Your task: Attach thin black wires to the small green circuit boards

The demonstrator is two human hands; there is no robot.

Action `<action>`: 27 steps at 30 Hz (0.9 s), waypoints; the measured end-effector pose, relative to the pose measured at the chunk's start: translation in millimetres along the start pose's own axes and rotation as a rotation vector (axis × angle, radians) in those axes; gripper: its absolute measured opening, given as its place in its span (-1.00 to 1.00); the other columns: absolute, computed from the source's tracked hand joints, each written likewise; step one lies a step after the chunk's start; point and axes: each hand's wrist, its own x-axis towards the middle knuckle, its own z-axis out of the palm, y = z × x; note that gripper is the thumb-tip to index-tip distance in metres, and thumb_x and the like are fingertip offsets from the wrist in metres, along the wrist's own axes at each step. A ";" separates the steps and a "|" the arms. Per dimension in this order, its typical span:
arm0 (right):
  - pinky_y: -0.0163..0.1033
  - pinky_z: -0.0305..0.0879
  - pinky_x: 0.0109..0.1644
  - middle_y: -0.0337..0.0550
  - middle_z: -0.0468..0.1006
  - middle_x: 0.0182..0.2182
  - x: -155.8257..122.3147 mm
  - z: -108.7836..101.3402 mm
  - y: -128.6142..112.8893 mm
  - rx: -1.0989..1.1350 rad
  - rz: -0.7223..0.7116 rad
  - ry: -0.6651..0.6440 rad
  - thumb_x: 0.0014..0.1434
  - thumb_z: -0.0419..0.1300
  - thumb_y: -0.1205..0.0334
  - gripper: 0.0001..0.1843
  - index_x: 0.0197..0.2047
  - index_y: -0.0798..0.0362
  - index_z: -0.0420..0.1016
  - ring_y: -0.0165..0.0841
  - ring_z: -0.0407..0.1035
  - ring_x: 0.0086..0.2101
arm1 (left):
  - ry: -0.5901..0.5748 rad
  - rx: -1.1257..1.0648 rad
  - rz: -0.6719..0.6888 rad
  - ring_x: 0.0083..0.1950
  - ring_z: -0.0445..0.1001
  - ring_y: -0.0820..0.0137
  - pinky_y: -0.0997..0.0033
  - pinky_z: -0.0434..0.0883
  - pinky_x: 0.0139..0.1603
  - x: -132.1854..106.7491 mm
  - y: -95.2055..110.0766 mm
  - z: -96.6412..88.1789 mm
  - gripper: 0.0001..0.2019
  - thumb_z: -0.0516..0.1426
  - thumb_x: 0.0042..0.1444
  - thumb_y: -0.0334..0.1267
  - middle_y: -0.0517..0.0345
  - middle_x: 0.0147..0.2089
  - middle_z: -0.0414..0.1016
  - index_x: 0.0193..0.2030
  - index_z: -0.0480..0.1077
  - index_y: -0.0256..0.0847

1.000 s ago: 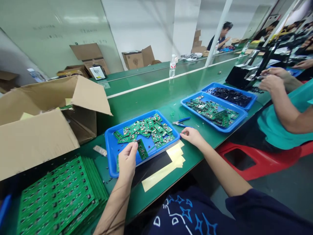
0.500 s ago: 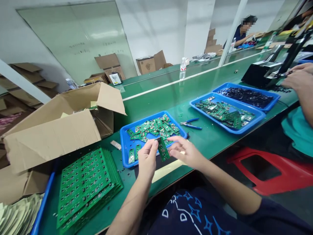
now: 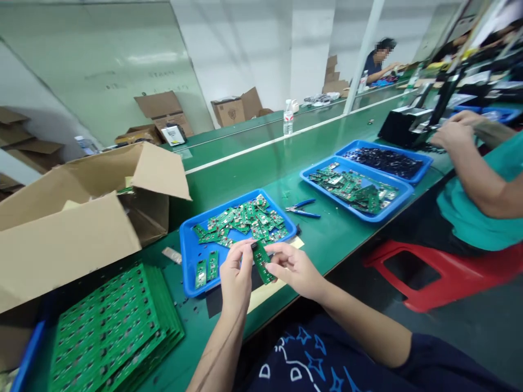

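Both my hands grip one small green circuit board strip (image 3: 262, 262) just above the near edge of a blue tray (image 3: 187, 260). My left hand (image 3: 236, 275) pinches its upper end between thumb and fingers. My right hand (image 3: 295, 268) pinches its lower right side. The tray holds several loose small green boards (image 3: 242, 220), heaped at its far side, and two more lie at its near left corner (image 3: 206, 265).
A stack of large green board panels (image 3: 110, 332) lies at the near left, behind it an open cardboard box (image 3: 77, 218). Blue-handled cutters (image 3: 302, 209) lie right of the tray. Two more blue trays (image 3: 402, 191) sit before a seated co-worker's arm (image 3: 474, 174). A red stool (image 3: 429, 272) stands below.
My left hand lifted the strip out of the tray towards me. My right hand left the tray's right corner and took hold of the strip's other side.
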 end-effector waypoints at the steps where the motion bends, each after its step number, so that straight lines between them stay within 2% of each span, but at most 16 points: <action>1: -0.27 0.34 -0.39 -0.35 0.37 -0.57 -0.2 -1.7 1.9 -0.019 -0.009 -0.004 0.04 0.22 0.15 -0.66 -0.10 0.03 0.35 -0.45 0.34 -0.54 | -0.034 0.022 0.019 -0.11 0.47 0.29 0.30 0.40 -0.06 1.9 0.3 1.1 -0.72 0.04 0.15 -0.10 0.01 -0.19 0.53 -0.32 0.50 -0.22; 3: -0.27 0.34 -0.39 -0.33 0.38 -0.56 1.6 -11.9 4.4 -0.095 -0.038 0.009 0.06 0.19 0.13 -0.66 -0.09 0.04 0.35 -0.45 0.35 -0.53 | -0.108 0.076 0.068 -0.04 0.46 0.26 0.24 0.38 -0.01 5.3 -0.2 2.5 -0.72 0.04 0.15 -0.09 -0.02 -0.09 0.51 -0.31 0.50 -0.20; 5: -0.26 0.34 -0.37 -0.29 0.42 -0.52 6.9 -35.9 2.1 -0.247 -0.086 0.087 0.09 0.16 0.11 -0.65 -0.06 0.06 0.36 -0.42 0.37 -0.51 | -0.137 0.146 0.119 0.06 0.41 0.21 0.17 0.35 0.06 6.6 -2.9 1.4 -0.72 0.06 0.12 -0.07 -0.04 0.02 0.47 -0.22 0.49 -0.17; 7: -0.24 0.35 -0.32 -0.22 0.48 -0.47 15.4 -74.6 -7.0 -0.499 -0.119 0.273 0.12 0.11 0.08 -0.62 -0.02 0.08 0.36 -0.38 0.40 -0.47 | -0.118 0.208 0.145 0.14 0.36 0.19 0.13 0.31 0.11 3.7 -8.2 -3.4 -0.70 0.06 0.12 -0.06 -0.02 0.08 0.43 -0.09 0.45 -0.12; 9: -0.24 0.35 -0.28 -0.19 0.52 -0.47 26.1 -122.9 -21.3 -0.901 -0.069 0.607 0.15 0.07 0.11 -0.62 -0.01 0.09 0.37 -0.34 0.42 -0.45 | -0.098 0.241 0.152 0.14 0.35 0.21 0.13 0.30 0.13 -3.5 -15.7 -12.1 -0.70 0.06 0.13 -0.07 0.01 0.08 0.43 -0.06 0.44 -0.09; 10: -0.19 0.33 -0.21 -0.11 0.54 -0.43 31.8 -147.6 -29.3 -0.972 -0.043 0.716 0.15 0.07 0.15 -0.62 0.01 0.14 0.37 -0.29 0.44 -0.39 | -0.081 0.254 0.154 0.13 0.37 0.21 0.13 0.32 0.12 -8.5 -19.8 -17.6 -0.71 0.06 0.12 -0.07 0.01 0.05 0.45 -0.08 0.44 -0.09; 13: -0.09 0.26 -0.07 0.11 0.57 -0.32 47.5 -210.1 -50.8 -1.086 0.034 0.877 0.14 0.04 0.27 -0.64 -0.02 0.24 0.40 -0.13 0.44 -0.21 | -0.055 0.304 0.102 0.04 0.43 0.20 0.16 0.36 0.08 -25.8 -30.0 -35.8 -0.71 0.08 0.08 -0.05 0.01 -0.04 0.50 -0.15 0.46 -0.12; 15: -0.09 0.22 -0.02 0.21 0.56 -0.24 55.9 -235.8 -59.9 -1.146 0.081 0.913 0.14 0.04 0.31 -0.66 -0.05 0.28 0.42 -0.10 0.42 -0.13 | -0.052 0.348 0.014 -0.03 0.48 0.21 0.19 0.39 0.04 -37.3 -33.0 -46.9 -0.71 0.09 0.06 -0.03 0.02 -0.12 0.54 -0.18 0.47 -0.13; 17: -0.11 0.18 0.02 0.29 0.53 -0.18 62.2 -248.8 -65.3 -1.193 0.118 0.899 0.13 0.06 0.33 -0.66 -0.06 0.33 0.42 -0.11 0.40 -0.09 | -0.046 0.377 -0.049 -0.05 0.49 0.21 0.21 0.40 0.03 -47.4 -32.1 -55.8 -0.69 0.09 0.05 -0.01 0.04 -0.15 0.55 -0.20 0.47 -0.14; 19: -0.13 0.14 0.04 0.37 0.49 -0.14 65.8 -252.2 -69.7 -1.226 0.132 0.851 0.13 0.09 0.30 -0.63 -0.06 0.40 0.40 -0.16 0.38 -0.06 | -0.017 0.395 -0.075 -0.05 0.49 0.21 0.21 0.39 0.05 -55.2 -28.1 -62.5 -0.68 0.09 0.03 0.02 0.05 -0.15 0.56 -0.22 0.48 -0.14; 23: -0.03 0.08 0.08 0.48 0.39 -0.04 58.2 -240.7 -77.5 -1.254 0.068 0.784 0.16 0.04 0.22 -0.50 0.05 0.45 0.31 -0.19 0.31 -0.01 | 0.035 0.430 -0.080 -0.06 0.49 0.19 0.18 0.38 0.04 -63.6 -16.3 -71.4 -0.67 0.08 0.02 0.02 0.05 -0.18 0.56 -0.26 0.48 -0.16; 25: -0.04 0.10 0.09 0.40 0.37 0.01 40.6 -227.3 -75.0 -1.237 0.004 0.760 0.16 0.03 0.19 -0.51 0.08 0.35 0.32 -0.21 0.32 -0.03 | 0.046 0.437 -0.065 -0.06 0.49 0.20 0.19 0.38 0.05 -65.1 -11.8 -74.6 -0.70 0.07 0.03 -0.02 0.05 -0.18 0.55 -0.26 0.48 -0.16; 27: -0.14 0.23 0.01 0.19 0.47 -0.06 10.9 -209.1 -62.3 -1.185 -0.050 0.695 0.15 0.05 0.15 -0.58 0.01 0.20 0.40 -0.29 0.40 -0.17 | 0.062 0.434 -0.047 -0.06 0.48 0.21 0.18 0.37 0.05 -65.8 -10.0 -76.7 -0.72 0.08 0.04 -0.05 0.05 -0.18 0.55 -0.27 0.48 -0.17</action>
